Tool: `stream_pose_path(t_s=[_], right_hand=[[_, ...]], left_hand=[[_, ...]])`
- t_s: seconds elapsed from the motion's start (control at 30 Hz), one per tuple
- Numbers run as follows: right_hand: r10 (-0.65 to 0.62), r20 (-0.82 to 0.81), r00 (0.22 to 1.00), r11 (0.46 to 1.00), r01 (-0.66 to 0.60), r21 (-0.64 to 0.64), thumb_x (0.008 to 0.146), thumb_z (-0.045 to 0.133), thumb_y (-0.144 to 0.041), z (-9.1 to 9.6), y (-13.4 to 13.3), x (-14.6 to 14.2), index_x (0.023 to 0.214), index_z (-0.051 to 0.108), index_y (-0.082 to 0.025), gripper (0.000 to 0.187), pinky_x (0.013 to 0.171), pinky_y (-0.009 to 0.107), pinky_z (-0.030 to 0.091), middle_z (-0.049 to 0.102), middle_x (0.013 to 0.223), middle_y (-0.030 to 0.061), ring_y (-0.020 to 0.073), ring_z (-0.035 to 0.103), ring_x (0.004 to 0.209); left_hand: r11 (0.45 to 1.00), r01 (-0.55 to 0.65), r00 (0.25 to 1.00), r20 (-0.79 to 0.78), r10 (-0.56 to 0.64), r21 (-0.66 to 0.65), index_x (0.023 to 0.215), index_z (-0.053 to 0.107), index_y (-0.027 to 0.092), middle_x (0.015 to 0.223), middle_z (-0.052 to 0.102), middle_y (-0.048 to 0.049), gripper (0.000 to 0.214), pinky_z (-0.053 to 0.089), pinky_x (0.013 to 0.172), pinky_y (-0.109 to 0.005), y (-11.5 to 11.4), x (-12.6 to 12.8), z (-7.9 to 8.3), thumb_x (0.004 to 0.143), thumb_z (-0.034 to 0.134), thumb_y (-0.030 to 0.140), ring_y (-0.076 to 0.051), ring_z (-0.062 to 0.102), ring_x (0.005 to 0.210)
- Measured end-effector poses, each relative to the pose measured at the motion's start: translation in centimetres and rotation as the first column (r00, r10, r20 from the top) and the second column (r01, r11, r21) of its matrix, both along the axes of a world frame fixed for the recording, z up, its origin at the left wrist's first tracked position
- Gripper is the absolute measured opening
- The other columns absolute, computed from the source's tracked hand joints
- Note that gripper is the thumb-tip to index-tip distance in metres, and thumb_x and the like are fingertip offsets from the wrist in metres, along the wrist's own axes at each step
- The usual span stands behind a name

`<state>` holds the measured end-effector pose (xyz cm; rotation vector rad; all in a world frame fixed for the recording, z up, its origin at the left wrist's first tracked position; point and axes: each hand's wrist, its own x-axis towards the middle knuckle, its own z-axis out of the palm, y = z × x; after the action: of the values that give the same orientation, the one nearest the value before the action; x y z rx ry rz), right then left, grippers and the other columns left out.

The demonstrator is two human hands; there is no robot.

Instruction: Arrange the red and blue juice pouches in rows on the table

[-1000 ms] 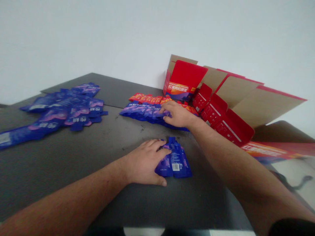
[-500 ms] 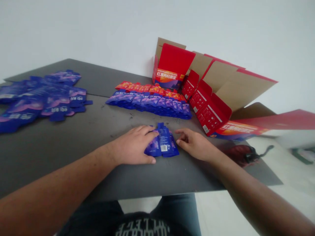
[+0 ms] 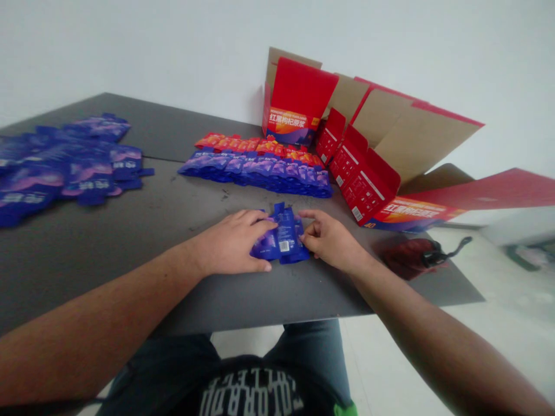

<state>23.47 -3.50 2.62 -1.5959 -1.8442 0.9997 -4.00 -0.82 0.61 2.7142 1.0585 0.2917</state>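
The person's left hand (image 3: pixel 232 241) is resting on a small pile of blue sachets (image 3: pixel 281 240) on a dark table (image 3: pixel 130 242), while the right hand (image 3: pixel 332 241) is touching the pile's right edge.

The head-worn view faces forward and down over a table (image 3: pixel 143 237).

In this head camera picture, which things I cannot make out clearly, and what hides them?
The left hand covers part of the blue sachets, so their number is unclear.
The right hand hides their right edge.
The pile of blue sachets is cut off by the left edge of the view.
The small print on the row of blue sachets is too small to read.
The dark red object is blurred, so its kind is unclear.
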Motion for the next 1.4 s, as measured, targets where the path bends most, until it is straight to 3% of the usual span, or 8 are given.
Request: stream_pose_path(t_s=[0.1, 0.23, 0.4, 0.63, 0.87, 1.13, 1.27, 1.4], right_hand=[[-0.076, 0.273, 0.959, 0.973, 0.011, 0.230, 0.086, 0.068, -0.010, 2.5, -0.5, 0.9, 0.149, 0.059, -0.016, 0.064, 0.070, 0.030, 0.055, 0.070, 0.075, -0.0045, 0.0179, 0.070, 0.069], [-0.256, 0.662, 0.705, 0.877, -0.118, 0.465, 0.092, 0.065, -0.012, 5.1, -1.5, 1.9, 0.151, 0.061, -0.012, 0.059, 0.089, 0.040, 0.058, 0.081, 0.110, 0.0129, 0.0308, 0.078, 0.100], [-0.109, 0.839, 0.533, 0.897, -0.312, 0.314, 0.100, 0.057, -0.013, 3.4, -2.5, 1.2, 0.152, 0.062, -0.014, 0.052, 0.101, 0.040, 0.057, 0.077, 0.131, 0.0176, 0.0316, 0.076, 0.114], [0.064, 0.677, 0.733, 0.952, -0.248, 0.178, 0.102, 0.066, -0.023, 2.0, -3.2, -1.3, 0.155, 0.059, -0.013, 0.054, 0.102, 0.041, 0.055, 0.079, 0.127, 0.0167, 0.0311, 0.075, 0.115], [-0.017, 0.274, 0.962, 0.992, -0.018, 0.123, 0.093, 0.074, -0.021, 0.0, -1.4, -2.7, 0.162, 0.045, -0.019, 0.075, 0.081, 0.032, 0.053, 0.074, 0.085, -0.0023, 0.0195, 0.073, 0.083], [-0.128, 0.374, 0.918, 0.953, 0.010, 0.303, 0.091, 0.065, -0.012, 2.1, -0.8, -2.8, 0.153, 0.058, -0.017, 0.062, 0.086, 0.035, 0.054, 0.077, 0.093, 0.0026, 0.0220, 0.072, 0.087], [-0.030, 0.480, 0.877, 0.991, -0.038, 0.131, 0.094, 0.069, -0.017, 2.0, -1.6, -2.7, 0.153, 0.056, -0.016, 0.060, 0.083, 0.036, 0.052, 0.077, 0.088, 0.0028, 0.0236, 0.073, 0.086], [-0.002, 0.340, 0.941, 0.996, -0.030, 0.090, 0.096, 0.070, -0.020, 0.3, -1.7, -3.5, 0.161, 0.048, -0.016, 0.069, 0.081, 0.035, 0.052, 0.075, 0.085, -0.0002, 0.0213, 0.072, 0.083]], left_hand=[[1.000, 0.003, 1.000, -0.011, -0.003, -0.004, 0.160, 0.057, 0.016, 0.165, 0.054, -0.0224, 0.096, 0.041, 0.128, -0.057, 0.1, 0.0, 0.1, 0.082, 0.081, 0.066, -0.043, 0.051, 0.152], [1.000, 0.018, 1.000, -0.024, -0.018, -0.009, 0.161, 0.056, 0.014, 0.167, 0.053, -0.0226, 0.096, 0.039, 0.129, -0.055, 0.1, -0.1, 0.1, 0.084, 0.078, 0.067, -0.042, 0.049, 0.154], [1.000, -0.002, 1.000, -0.015, 0.001, -0.014, 0.160, 0.057, 0.016, 0.166, 0.054, -0.0213, 0.095, 0.040, 0.128, -0.054, 0.2, -0.3, 0.1, 0.083, 0.077, 0.069, -0.042, 0.050, 0.153], [1.000, -0.009, 1.000, -0.003, 0.009, -0.029, 0.160, 0.057, 0.016, 0.165, 0.054, -0.0207, 0.096, 0.040, 0.129, -0.053, 0.3, -0.5, 0.2, 0.082, 0.078, 0.069, -0.042, 0.050, 0.153], [1.000, -0.010, 1.000, 0.027, 0.010, -0.013, 0.157, 0.059, 0.018, 0.163, 0.056, -0.0212, 0.095, 0.040, 0.127, -0.055, 0.4, -0.5, -0.3, 0.080, 0.079, 0.069, -0.043, 0.051, 0.151], [1.000, -0.005, 1.000, 0.018, 0.005, -0.012, 0.160, 0.055, 0.016, 0.163, 0.055, -0.0219, 0.099, 0.041, 0.126, -0.052, 0.5, -0.4, -0.5, 0.081, 0.078, 0.070, -0.043, 0.052, 0.151], [1.000, -0.004, 1.000, 0.008, 0.004, -0.012, 0.159, 0.056, 0.014, 0.162, 0.056, -0.0230, 0.099, 0.042, 0.124, -0.053, 0.4, -0.3, -0.4, 0.081, 0.078, 0.070, -0.043, 0.052, 0.149], [1.000, -0.016, 1.000, -0.005, 0.016, -0.017, 0.158, 0.057, 0.012, 0.160, 0.056, -0.0238, 0.098, 0.043, 0.123, -0.055, 0.3, -0.2, -0.2, 0.081, 0.077, 0.069, -0.045, 0.053, 0.148]])
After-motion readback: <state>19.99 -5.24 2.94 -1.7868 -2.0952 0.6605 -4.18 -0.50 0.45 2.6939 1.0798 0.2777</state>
